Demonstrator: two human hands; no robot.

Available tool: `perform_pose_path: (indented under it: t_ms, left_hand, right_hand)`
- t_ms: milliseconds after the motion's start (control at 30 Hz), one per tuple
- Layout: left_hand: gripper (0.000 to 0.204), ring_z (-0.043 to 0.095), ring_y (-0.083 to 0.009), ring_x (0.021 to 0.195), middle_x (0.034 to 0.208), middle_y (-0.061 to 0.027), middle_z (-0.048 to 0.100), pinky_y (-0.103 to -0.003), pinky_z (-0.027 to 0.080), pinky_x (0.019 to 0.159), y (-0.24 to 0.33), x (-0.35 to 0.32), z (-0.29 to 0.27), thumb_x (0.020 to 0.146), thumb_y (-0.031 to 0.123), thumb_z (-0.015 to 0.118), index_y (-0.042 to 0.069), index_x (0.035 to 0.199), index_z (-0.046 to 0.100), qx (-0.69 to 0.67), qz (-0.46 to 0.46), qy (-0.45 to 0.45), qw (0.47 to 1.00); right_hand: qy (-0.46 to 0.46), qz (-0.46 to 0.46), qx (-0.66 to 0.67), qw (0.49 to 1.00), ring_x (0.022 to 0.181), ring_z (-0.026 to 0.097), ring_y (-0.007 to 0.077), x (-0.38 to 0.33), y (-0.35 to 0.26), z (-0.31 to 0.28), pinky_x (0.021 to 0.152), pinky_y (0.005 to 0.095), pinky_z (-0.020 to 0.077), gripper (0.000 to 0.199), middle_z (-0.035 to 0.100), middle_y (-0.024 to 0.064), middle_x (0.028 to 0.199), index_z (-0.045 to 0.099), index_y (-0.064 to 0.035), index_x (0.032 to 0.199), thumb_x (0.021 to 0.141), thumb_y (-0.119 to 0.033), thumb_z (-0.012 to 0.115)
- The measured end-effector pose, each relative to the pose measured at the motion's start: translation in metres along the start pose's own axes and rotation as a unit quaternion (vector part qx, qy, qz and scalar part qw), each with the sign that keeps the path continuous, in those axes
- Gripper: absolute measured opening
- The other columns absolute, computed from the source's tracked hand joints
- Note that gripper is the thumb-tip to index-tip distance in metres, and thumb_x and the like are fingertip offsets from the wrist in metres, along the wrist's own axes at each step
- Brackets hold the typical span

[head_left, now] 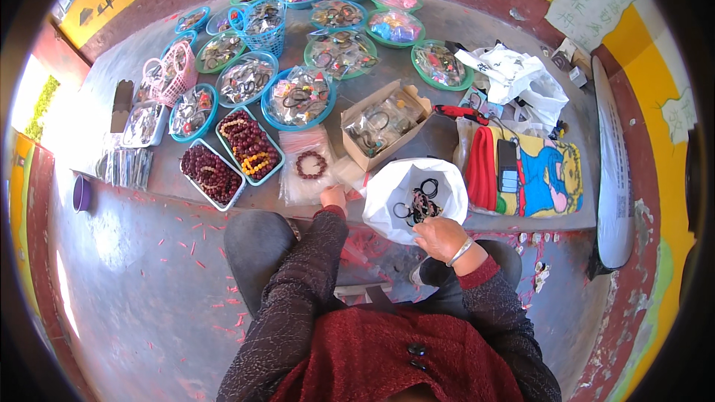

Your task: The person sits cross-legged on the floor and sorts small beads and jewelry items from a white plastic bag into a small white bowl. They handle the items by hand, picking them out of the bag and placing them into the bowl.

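A white bag [378, 197] stands with its mouth wide at the platform's front edge, and black cord-like bracelets [426, 193] lie inside it. My right hand [441, 238], with a silver bangle at the wrist, is at the bag's near rim beside these bracelets. Its fingers are bent, but what they grip is hidden. To the left, my left hand [334, 197] is closed next to clear plastic bags [296, 192]. Whatever it holds cannot be made out. On those plastic bags rests a dark red bead bracelet [310, 165].
Two trays of bead bracelets [211, 173] sit at left. A cardboard box [383, 125] of packaged pieces stands behind the white bag. Several basins [333, 108] of small packets fill the back. At right, a phone [507, 156] lies on a colourful cloth [555, 179].
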State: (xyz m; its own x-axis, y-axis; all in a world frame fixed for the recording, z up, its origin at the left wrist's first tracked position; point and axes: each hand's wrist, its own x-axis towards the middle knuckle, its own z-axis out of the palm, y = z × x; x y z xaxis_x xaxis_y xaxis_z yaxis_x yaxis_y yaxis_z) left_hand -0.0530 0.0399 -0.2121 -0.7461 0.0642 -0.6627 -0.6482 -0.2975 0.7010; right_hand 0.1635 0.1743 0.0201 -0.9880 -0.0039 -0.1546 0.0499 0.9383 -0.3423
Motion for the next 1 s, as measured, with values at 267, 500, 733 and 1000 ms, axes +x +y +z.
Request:
perform_pose_path:
  t_ms: [267,500,733,1000]
  left_hand:
    - [0.017,0.056,-0.0186,0.055,0.064,-0.0083,0.057,-0.030,0.050,0.052,-0.002,-0.006,0.007,0.076,0.007,0.059,-0.002,0.090,0.064,0.120,0.033,-0.018,0.992]
    - [0.017,0.063,-0.0245,0.070,0.075,-0.0157,0.066,-0.032,0.048,0.068,-0.016,0.020,-0.005,0.071,0.016,0.063,0.000,0.075,0.067,0.299,0.161,0.008,0.941]
    - [0.020,0.062,-0.0256,0.067,0.070,-0.0161,0.064,-0.033,0.048,0.066,0.007,-0.006,-0.004,0.069,0.019,0.067,0.000,0.075,0.065,0.345,0.161,0.032,0.924]
    - [0.021,0.060,-0.0241,0.063,0.069,-0.0162,0.063,-0.036,0.047,0.063,0.016,-0.011,-0.012,0.071,0.019,0.067,-0.001,0.075,0.064,0.313,0.145,0.117,0.931]
  right_hand:
    - [-0.005,0.009,-0.003,1.000,0.072,0.058,0.0326,-0.001,0.003,0.002,0.063,0.0431,0.0461,0.014,0.057,0.0138,0.071,0.058,-0.0053,0.077,0.073,-0.019,0.061]
    - [-0.015,0.016,0.002,1.000,0.072,0.058,0.0329,-0.001,0.005,0.004,0.063,0.0432,0.0460,0.014,0.057,0.0141,0.071,0.058,-0.0051,0.076,0.074,-0.019,0.061]
    - [-0.020,0.018,-0.006,1.000,0.072,0.058,0.0329,-0.001,0.006,0.005,0.063,0.0434,0.0461,0.014,0.058,0.0133,0.072,0.059,-0.0060,0.075,0.074,-0.020,0.060]
    - [-0.047,0.037,-0.029,0.998,0.073,0.060,0.0327,-0.002,0.013,0.009,0.064,0.0433,0.0476,0.016,0.061,0.0134,0.073,0.061,-0.0060,0.076,0.075,-0.022,0.059]
